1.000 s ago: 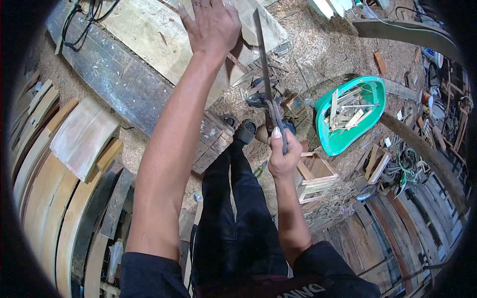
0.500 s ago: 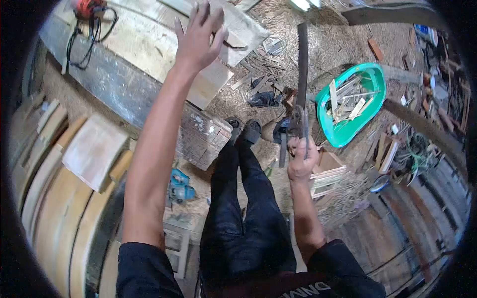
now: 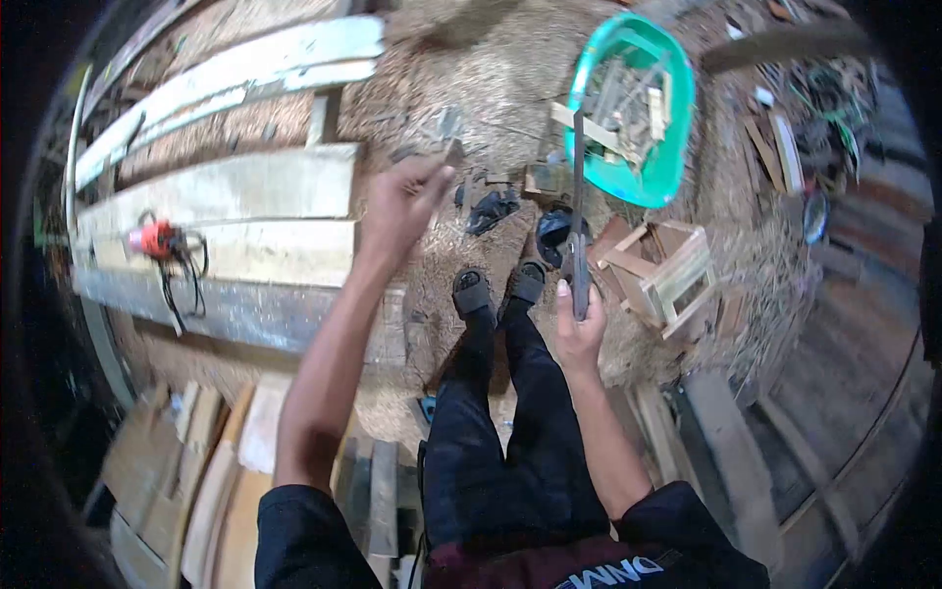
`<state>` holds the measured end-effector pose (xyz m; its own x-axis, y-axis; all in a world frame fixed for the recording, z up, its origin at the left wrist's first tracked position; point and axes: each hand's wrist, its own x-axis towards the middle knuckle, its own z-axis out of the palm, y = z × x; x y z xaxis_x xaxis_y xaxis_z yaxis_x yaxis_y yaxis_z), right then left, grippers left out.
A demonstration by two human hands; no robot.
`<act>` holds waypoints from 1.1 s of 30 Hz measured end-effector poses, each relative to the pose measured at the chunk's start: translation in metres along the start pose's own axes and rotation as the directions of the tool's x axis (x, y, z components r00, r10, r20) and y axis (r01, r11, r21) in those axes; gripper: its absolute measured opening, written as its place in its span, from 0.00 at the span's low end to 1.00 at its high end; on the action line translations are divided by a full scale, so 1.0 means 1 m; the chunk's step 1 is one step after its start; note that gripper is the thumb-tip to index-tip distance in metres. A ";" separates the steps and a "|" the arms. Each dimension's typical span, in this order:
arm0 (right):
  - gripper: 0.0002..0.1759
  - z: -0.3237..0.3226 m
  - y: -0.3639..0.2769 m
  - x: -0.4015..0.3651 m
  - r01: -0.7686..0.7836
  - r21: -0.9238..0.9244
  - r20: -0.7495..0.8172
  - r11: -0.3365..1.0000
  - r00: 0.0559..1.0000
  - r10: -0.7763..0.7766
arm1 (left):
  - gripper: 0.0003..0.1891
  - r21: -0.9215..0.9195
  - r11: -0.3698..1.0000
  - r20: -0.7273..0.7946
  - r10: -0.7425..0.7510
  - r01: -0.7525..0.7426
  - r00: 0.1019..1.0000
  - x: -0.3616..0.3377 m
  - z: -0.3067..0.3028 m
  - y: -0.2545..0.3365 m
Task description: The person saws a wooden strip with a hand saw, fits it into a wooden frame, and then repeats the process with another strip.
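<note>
My right hand (image 3: 581,329) is closed around the lower end of a long, narrow, dark saw (image 3: 578,187), which points away from me. My left hand (image 3: 400,211) is raised beyond the end of the pale boards (image 3: 285,250), its fingers drawn together. A small brownish piece shows at those fingertips, too blurred to name. On the boards lies a red power tool (image 3: 157,239) with a black cord. The saw's upper part overlaps the edge of a green tub (image 3: 679,162) holding wood scraps (image 3: 623,103).
A small wooden frame (image 3: 677,275) stands right of my right hand. Dark plastic (image 3: 491,211) lies on the shaving-covered floor beyond my sandalled feet (image 3: 472,293). More boards (image 3: 265,59) are at the upper left, and curved wood pieces (image 3: 211,481) at the lower left.
The view has swung, shifting the boards and red tool lower and the tub up and left. My left hand's spread fingers have drawn together, away from the boards; my right hand keeps the saw.
</note>
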<state>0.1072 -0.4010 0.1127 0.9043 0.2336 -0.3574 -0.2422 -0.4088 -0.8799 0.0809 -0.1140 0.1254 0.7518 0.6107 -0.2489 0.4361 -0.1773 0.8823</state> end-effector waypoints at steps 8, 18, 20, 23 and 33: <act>0.15 -0.099 0.016 -0.009 0.061 0.225 -0.235 0.973 0.972 -0.007 | 0.13 -0.483 0.802 0.392 -0.159 0.350 0.906 -0.021 0.183 0.105; 0.12 -0.263 0.104 -0.003 -0.164 0.322 -0.332 0.932 0.903 0.274 | 0.15 -0.222 0.874 0.565 -0.246 0.432 0.787 -0.092 0.427 0.123; 0.13 -0.300 0.126 0.013 -0.204 0.296 -0.365 0.933 0.879 0.308 | 0.15 -0.225 0.829 0.602 -0.295 0.512 0.742 -0.102 0.490 0.102; 0.14 -0.340 0.209 0.034 -0.167 0.346 -0.444 0.923 0.837 0.319 | 0.16 -0.087 0.929 0.646 -0.222 0.359 0.730 -0.103 0.579 0.090; 0.13 -0.406 0.346 0.134 -0.294 0.035 -0.614 0.955 0.748 0.253 | 0.17 0.117 0.936 0.768 -0.297 0.332 0.567 -0.100 0.743 -0.026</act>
<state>0.2874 -0.8688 -0.1128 0.8309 -0.4706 -0.2971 -0.5095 -0.4286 -0.7461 0.3620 -0.7440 -0.1696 0.6767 -0.1942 -0.7102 0.7155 -0.0540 0.6965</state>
